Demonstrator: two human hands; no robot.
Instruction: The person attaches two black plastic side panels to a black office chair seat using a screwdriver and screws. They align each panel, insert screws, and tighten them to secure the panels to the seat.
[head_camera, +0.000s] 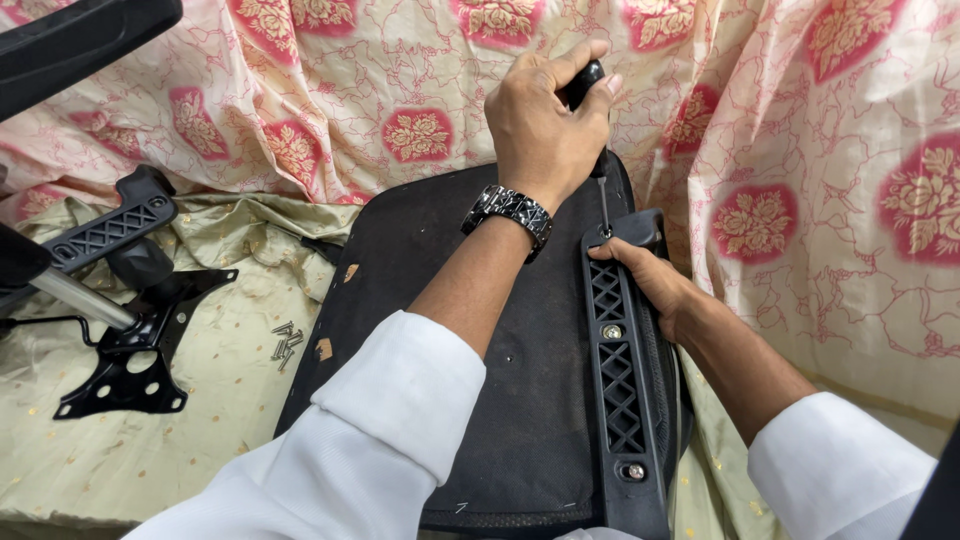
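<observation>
Standing nearly upright, the screwdriver (598, 150) had its long axis running top to bottom, the black handle up and the thin metal shaft pointing down into the far end of a black plastic armrest bracket (618, 370). The bracket lay along the right edge of an upturned black seat base (520, 400), its long axis running away from the person, and it had a lattice of diamond-shaped openings. One silver screw (612, 331) sat midway along it and another screw (635, 471) near its close end.

The left hand (545, 120) was closed in a fist around the handle, only the dark top of which showed above the fingers; a dark metal watch (508, 215) sat on that wrist. The right hand (650, 275) rested on the bracket's far end, fingers bent, with fingertips pressed together right beside the shaft's tip; whether they pinched a screw there could not be told.

To the left, on pale green cloth (200, 420), a small heap of loose screws (285, 342) lay just beside the seat base. Farther left lay a black metal plate (140, 360) with a silver cylinder (80, 298), and a second armrest bracket (110, 225) lay beyond it.
</observation>
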